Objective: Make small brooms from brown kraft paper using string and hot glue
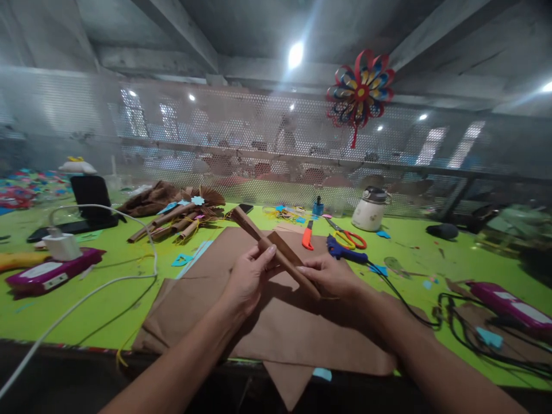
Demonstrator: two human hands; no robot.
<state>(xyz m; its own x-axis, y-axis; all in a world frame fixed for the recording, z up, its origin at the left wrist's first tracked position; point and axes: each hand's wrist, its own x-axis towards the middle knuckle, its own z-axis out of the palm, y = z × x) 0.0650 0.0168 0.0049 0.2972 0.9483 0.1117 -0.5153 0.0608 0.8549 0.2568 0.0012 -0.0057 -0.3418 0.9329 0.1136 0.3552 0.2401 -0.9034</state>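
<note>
My left hand (248,279) and my right hand (332,276) both grip a long brown paper roll (284,256) held above sheets of brown paper (276,322) on the green table (107,270). The roll slants from upper left down to lower right. My left fingers wrap its middle; my right fingers pinch its lower end.
Finished brown paper brooms (172,215) lie at the back left. An orange cutter (307,236), orange scissors (350,237), a blue glue gun (345,251) with black cable and a white pot (370,210) stand behind. Purple boxes (47,273) (509,302) and white cable (86,293) flank me.
</note>
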